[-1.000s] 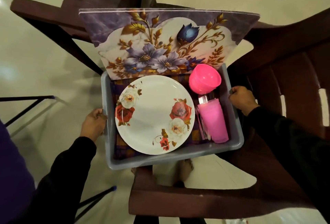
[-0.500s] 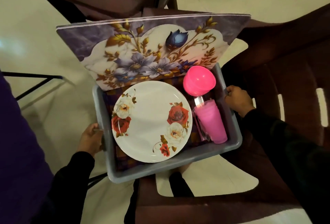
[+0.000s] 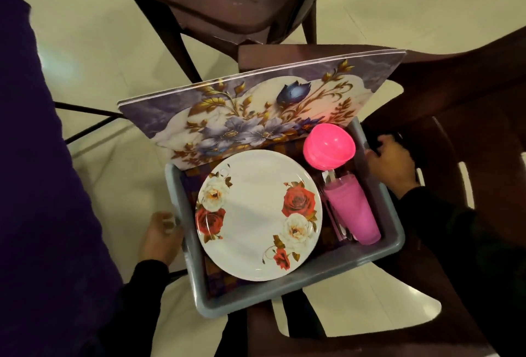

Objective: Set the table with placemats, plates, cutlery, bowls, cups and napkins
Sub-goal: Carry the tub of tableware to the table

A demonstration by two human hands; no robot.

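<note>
In the grey tub point(image 3: 284, 298): one plate point(image 3: 257, 214), seemingly stacked bowls point(image 3: 328, 148), each hand point(image 3: 160, 235) point(image 3: 391, 161) gripping its rim.

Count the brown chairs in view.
2 for certain: one chair at the top, one chair on the right beside the grey tub; the brown piece below may belong to another.

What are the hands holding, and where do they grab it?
Both hands hold the grey plastic tub: the left hand grips its left rim, the right hand its right rim.
</note>
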